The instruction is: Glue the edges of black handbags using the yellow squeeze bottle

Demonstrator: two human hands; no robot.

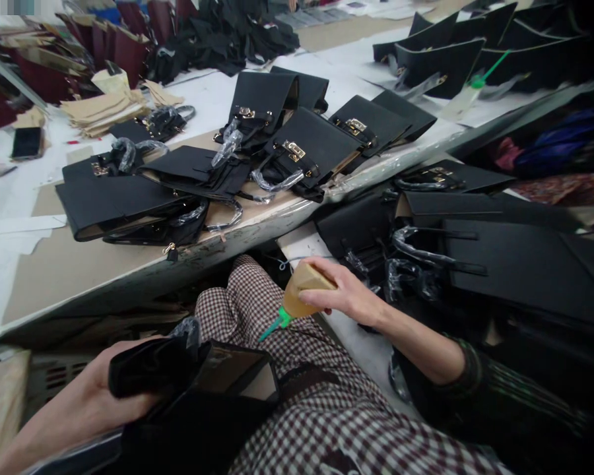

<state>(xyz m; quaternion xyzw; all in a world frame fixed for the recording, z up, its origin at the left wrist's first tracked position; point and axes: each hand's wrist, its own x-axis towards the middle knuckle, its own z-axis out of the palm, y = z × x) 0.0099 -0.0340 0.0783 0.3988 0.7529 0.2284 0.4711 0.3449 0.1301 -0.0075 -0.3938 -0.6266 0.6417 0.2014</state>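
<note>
My right hand [344,293] is wrapped round a squeeze bottle [299,290] of amber liquid, probably glue. The bottle is tilted, its green nozzle pointing down and left, above my lap. A black handbag [202,422] rests on my lap with its mouth open, showing a light brown inside. My left hand [113,382] grips a black flap or folded part of this bag near its upper left; some fingers are hidden behind it. The nozzle tip is close to the bag's opening, apparently apart from it.
Several black handbags [307,148] with gold clasps and plastic-wrapped handles lie along the table edge [257,227]. More bags [519,264] are piled at my right. A second glue bottle [462,102], brown paper pieces [103,109] and a phone [27,143] are on the table.
</note>
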